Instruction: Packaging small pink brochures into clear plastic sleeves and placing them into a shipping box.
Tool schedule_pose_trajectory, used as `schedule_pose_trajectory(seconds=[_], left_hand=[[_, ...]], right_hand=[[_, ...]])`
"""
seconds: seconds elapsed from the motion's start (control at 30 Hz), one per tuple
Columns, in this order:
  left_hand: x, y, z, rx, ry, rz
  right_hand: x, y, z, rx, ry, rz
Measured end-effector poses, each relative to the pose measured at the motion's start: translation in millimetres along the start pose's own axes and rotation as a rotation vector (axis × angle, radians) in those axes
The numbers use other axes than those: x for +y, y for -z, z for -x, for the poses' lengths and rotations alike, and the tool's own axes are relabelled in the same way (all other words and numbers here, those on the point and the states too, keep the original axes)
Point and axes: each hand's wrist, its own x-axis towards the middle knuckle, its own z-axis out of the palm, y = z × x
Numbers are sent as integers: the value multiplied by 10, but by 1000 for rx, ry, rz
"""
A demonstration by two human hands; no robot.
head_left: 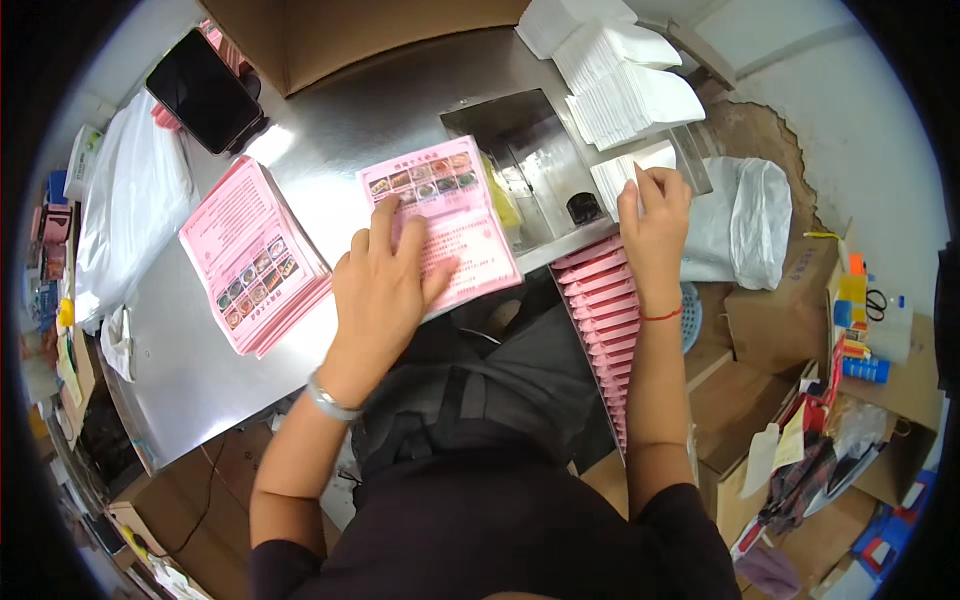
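My left hand (385, 275) lies with spread fingers on a pink printed wrapper (475, 255) that bears rows of small food pictures. The wrapper rests on the steel table in front of me. At the table's right side my right hand (655, 225) pinches the edge of a small bundle of white folded paper napkins (612, 182) between thumb and fingers. To the left sits a thick stack of matching pink wrappers (240, 250). Taller piles of white napkins (635, 100) stand beyond my right hand. How many napkins my fingers hold is hidden.
A metal box (540, 150) sits between the wrapper and the napkins. Below the table's right edge runs a row of filled pink packets (597, 330). A phone (205, 90) stands at the back left, near white plastic bags (135, 200). A cardboard box (360, 40) lines the far edge.
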Motion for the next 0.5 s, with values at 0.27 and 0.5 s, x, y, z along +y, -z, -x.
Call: schedule_pose_trajectory(seconds=[0.27,0.5], left_hand=[[70,-18,53,-17,-223,189],[315,100,-144,-54,-207,472]], right_hand=[[-426,124,75,91,138,-246],[-1133,-254,29,-236,404,-90]])
